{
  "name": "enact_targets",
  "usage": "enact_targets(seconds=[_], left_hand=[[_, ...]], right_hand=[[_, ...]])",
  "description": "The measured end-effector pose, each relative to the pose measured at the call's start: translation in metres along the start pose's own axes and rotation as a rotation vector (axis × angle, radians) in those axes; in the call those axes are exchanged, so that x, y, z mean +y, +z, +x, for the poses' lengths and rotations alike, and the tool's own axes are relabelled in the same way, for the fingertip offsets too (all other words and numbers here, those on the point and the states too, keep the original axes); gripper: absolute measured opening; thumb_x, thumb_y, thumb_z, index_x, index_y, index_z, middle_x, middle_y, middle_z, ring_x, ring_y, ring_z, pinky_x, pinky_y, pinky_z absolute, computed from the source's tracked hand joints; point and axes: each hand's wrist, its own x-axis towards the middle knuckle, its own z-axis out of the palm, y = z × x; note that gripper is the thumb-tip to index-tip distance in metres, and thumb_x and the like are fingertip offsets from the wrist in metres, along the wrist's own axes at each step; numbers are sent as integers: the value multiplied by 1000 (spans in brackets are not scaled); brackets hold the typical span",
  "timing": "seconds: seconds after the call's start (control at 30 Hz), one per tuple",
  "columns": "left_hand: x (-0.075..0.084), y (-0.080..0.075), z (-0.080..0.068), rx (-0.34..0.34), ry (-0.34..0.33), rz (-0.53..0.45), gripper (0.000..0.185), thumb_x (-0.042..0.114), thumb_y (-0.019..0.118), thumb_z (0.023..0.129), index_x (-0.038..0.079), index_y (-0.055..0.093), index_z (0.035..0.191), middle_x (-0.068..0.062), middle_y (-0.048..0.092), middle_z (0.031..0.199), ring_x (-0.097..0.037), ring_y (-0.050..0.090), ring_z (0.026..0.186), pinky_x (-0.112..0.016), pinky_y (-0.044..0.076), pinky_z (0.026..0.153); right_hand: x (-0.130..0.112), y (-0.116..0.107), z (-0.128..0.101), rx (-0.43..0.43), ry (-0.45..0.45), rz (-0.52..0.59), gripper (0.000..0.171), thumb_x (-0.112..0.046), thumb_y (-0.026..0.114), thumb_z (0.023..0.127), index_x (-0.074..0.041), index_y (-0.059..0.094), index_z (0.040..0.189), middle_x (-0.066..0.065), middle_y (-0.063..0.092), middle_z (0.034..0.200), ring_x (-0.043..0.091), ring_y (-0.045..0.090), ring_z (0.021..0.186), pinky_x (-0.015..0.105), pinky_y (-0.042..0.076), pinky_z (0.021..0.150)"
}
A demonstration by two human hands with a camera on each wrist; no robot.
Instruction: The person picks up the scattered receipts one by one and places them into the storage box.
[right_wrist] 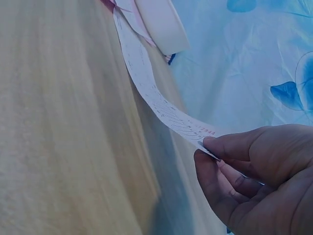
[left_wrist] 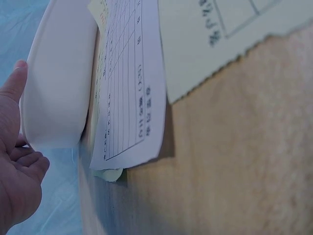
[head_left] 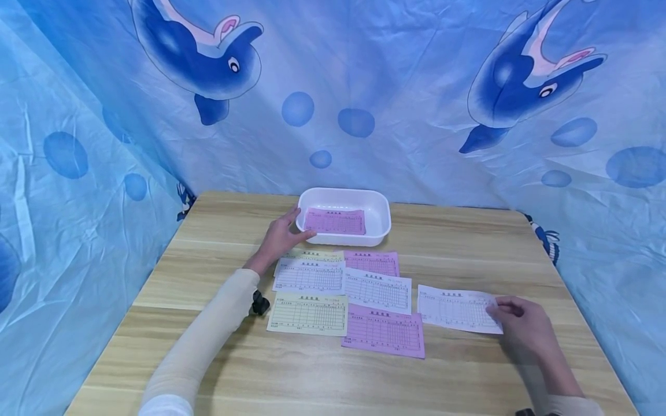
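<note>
- head view: left hand (head_left: 279,238) rests against the near-left corner of the white tray (head_left: 381,203), fingers straight and relaxed along its outer wall, nothing held.
- left wrist view: same contact confirmed; thumb tip and fingers of the left hand (left_wrist: 14,161) lie flat on the tray wall (left_wrist: 58,83), none of them curled round it.
- tray stands at the far middle of the wooden table (head_left: 208,358); 1 pink slip (head_left: 335,222) lies flat inside it.
- right hand (head_left: 522,326) is at the near right of the table, pinching the right end of a white slip (head_left: 455,309) between thumb and curled fingers.
- right wrist view: pinch confirmed; the white slip (right_wrist: 156,93) is gripped at its near end by the right hand (right_wrist: 254,181), that end raised off the table and the paper bowed, its far end down toward the tray.
- white slip lies apart from the other papers, to their right.
- loose group of 6 slips between the hands, just near of the tray: yellow slip (head_left: 314,253) partly covered at far left, pink slip (head_left: 372,262) at far right, 2 white slips (head_left: 309,277) in the middle row, yellow slip (head_left: 308,315) at near left, pink slip (head_left: 384,333) at near right.
- slips in the group overlap at their edges; printed grids visible, text too small to read.
- blue dolphin-print cloth (head_left: 364,86) hangs behind and to both sides of the table.
</note>
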Motion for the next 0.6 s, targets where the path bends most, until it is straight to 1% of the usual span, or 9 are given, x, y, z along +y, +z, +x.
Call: enact_targets(seconds=[0.07, 0.17, 0.23, 0.37, 0.47, 0.6], left_hand=[[0, -1, 0, -2, -5, 5, 98, 48, 80, 87, 0, 32, 158, -17, 25, 167, -33, 24, 154, -48, 24, 125], [0, -1, 0, -3, -8, 8, 98, 48, 80, 87, 0, 32, 158, -17, 25, 167, -33, 23, 154, -48, 25, 125], [0, -1, 0, -2, -6, 6, 97, 48, 80, 87, -1, 33, 157, -18, 25, 167, -34, 23, 154, -49, 25, 125], [0, -1, 0, 3, 3, 2, 97, 47, 80, 87, -2, 33, 157, -21, 26, 166, -35, 24, 154, -50, 24, 125], [-1, 0, 1, 6, 7, -2, 98, 46, 81, 86, -3, 34, 156, -21, 26, 166, -35, 24, 154, -49, 23, 125], [-2, 0, 2, 7, 10, -2, 98, 46, 82, 85, -4, 35, 155, -20, 27, 166, -35, 25, 154, -49, 22, 126]], right_hand=[[-1, -3, 2, 16, -6, -1, 44, -36, 70, 98, 4, 70, 116, 18, 74, 106, 10, 62, 84, 22, 51, 62], [-4, -7, 4, 28, -6, -6, 45, -37, 68, 99, 4, 69, 116, 16, 73, 103, 11, 61, 83, 22, 50, 60], [-7, -10, 6, 30, 0, -4, 45, -37, 66, 101, 4, 67, 118, 15, 71, 102, 13, 60, 82, 23, 50, 59], [-11, -17, 11, 24, 10, 32, 51, -40, 62, 102, 6, 63, 123, 15, 69, 103, 14, 59, 81, 24, 52, 59], [-16, -20, 14, 30, 8, 62, 55, -44, 61, 102, 5, 62, 125, 15, 70, 104, 11, 60, 79, 24, 53, 60], [-23, -23, 18, 57, -6, 83, 53, -46, 62, 101, 3, 63, 124, 13, 72, 103, 7, 60, 77, 24, 54, 60]])
